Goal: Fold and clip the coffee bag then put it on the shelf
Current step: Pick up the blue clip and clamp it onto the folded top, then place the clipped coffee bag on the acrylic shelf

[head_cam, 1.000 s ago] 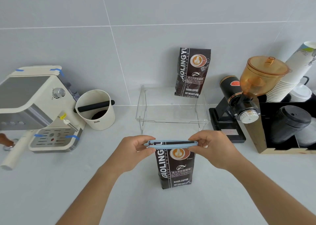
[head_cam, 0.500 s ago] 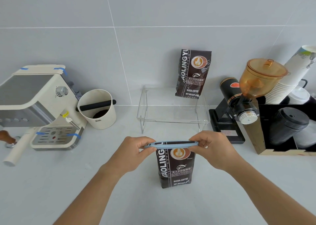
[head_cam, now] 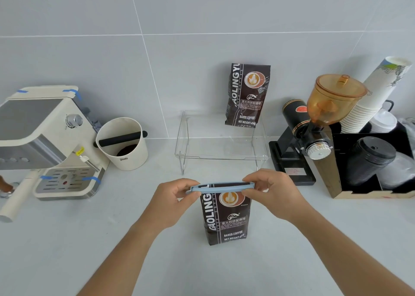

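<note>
Everything here is placed against the clear shelf point(head_cam: 222, 142), which stands at the back middle of the pale bench point(head_cam: 67, 250), against the tiled wall. Far to the shelf's left sits a cream espresso machine point(head_cam: 45, 138) with bits of blue tape on it. Between that machine and the shelf stands a cream knock box point(head_cam: 125, 147) with a black bar across its mouth.

In front of the shelf, nearer the person, the coffee bag point(head_cam: 225, 219) stands upright on the bench, its top folded down. A light blue clip point(head_cam: 221, 187) lies across that folded top, level. The left hand point(head_cam: 173, 201) pinches the clip's left end between thumb and fingers; the right hand point(head_cam: 274, 192) pinches its right end the same way. Whether the clip is fully snapped closed cannot be told.

On the shelf's top, toward its right rear corner, a second coffee bag point(head_cam: 247, 95) of the same print leans back against the wall.

Just right of the shelf stands a black grinder point(head_cam: 301, 138) with an amber hopper point(head_cam: 334, 100). Further right a dark organizer box point(head_cam: 368, 183) holds a tilted stack of paper cups point(head_cam: 372, 98) and stacks of black lids point(head_cam: 370, 158).
</note>
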A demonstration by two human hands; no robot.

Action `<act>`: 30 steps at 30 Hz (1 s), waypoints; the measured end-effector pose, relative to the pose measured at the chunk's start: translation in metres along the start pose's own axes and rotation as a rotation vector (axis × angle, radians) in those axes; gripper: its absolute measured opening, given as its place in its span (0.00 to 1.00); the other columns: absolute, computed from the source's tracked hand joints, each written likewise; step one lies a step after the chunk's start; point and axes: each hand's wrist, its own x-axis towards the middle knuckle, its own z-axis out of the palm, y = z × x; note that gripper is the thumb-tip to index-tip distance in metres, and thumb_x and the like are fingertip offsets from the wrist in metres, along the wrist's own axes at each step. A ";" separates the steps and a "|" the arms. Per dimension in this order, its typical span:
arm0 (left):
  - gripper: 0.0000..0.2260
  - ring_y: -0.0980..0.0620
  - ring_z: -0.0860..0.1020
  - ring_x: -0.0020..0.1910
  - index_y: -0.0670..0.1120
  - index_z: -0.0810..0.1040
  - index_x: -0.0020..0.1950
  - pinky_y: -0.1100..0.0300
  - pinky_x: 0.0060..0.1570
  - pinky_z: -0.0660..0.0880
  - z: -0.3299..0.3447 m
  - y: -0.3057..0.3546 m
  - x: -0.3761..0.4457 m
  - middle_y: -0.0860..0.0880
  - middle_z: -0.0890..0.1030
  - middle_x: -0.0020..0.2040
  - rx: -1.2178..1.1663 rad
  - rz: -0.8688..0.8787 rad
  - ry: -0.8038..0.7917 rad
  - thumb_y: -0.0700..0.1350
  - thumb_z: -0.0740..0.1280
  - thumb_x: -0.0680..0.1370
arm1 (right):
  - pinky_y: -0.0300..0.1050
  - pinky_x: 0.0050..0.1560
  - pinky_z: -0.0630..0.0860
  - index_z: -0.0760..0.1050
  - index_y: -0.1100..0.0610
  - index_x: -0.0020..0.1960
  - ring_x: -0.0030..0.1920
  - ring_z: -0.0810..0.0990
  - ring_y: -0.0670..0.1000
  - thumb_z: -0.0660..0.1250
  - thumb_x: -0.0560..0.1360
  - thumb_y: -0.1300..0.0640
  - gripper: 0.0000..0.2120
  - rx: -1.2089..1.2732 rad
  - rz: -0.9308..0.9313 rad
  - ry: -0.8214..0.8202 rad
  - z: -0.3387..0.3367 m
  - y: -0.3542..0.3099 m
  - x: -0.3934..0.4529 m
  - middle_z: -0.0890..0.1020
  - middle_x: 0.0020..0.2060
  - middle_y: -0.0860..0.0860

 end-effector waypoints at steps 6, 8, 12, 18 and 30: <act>0.16 0.53 0.85 0.49 0.54 0.83 0.50 0.67 0.47 0.78 0.011 -0.001 0.002 0.52 0.87 0.49 -0.330 -0.111 0.000 0.33 0.73 0.73 | 0.47 0.50 0.83 0.80 0.42 0.57 0.47 0.83 0.47 0.76 0.67 0.56 0.21 0.106 0.164 -0.170 0.011 0.034 -0.001 0.85 0.48 0.44; 0.19 0.52 0.85 0.51 0.54 0.81 0.54 0.65 0.47 0.79 0.018 -0.004 0.003 0.50 0.88 0.49 -0.401 -0.152 0.010 0.32 0.73 0.72 | 0.52 0.54 0.82 0.77 0.43 0.61 0.52 0.82 0.46 0.76 0.67 0.58 0.25 0.141 0.203 -0.229 0.017 0.045 -0.003 0.85 0.52 0.43; 0.23 0.54 0.83 0.55 0.50 0.79 0.59 0.59 0.54 0.80 0.037 -0.012 0.000 0.51 0.87 0.53 -0.468 -0.207 0.016 0.28 0.71 0.71 | 0.58 0.59 0.79 0.73 0.44 0.66 0.54 0.83 0.51 0.77 0.65 0.54 0.31 0.227 0.243 -0.247 0.032 0.061 -0.007 0.85 0.55 0.48; 0.30 0.52 0.81 0.57 0.59 0.72 0.65 0.50 0.57 0.79 0.055 -0.031 -0.007 0.52 0.83 0.59 -0.297 -0.262 -0.051 0.38 0.77 0.68 | 0.55 0.59 0.80 0.69 0.29 0.63 0.57 0.82 0.48 0.74 0.67 0.50 0.30 0.289 0.244 -0.205 0.051 0.072 -0.012 0.83 0.57 0.40; 0.24 0.58 0.82 0.55 0.48 0.76 0.64 0.66 0.49 0.79 0.081 -0.048 -0.019 0.56 0.86 0.55 -0.481 -0.388 0.098 0.35 0.75 0.70 | 0.50 0.62 0.78 0.65 0.42 0.73 0.63 0.78 0.43 0.70 0.74 0.62 0.33 0.306 0.296 -0.152 0.066 0.084 -0.020 0.80 0.63 0.41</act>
